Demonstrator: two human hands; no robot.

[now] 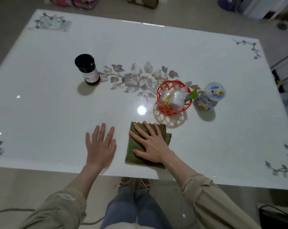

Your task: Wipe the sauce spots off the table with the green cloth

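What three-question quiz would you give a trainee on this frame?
1. True or false: the right hand lies flat, fingers spread, on the green cloth.
2. Which stands farthest from the red basket? A: dark bottle. B: white-lidded jar. C: green cloth.
3. Short answer: which hand is off the cloth, over the bare table?

Key: 1 true; 2 A; 3 the left hand.
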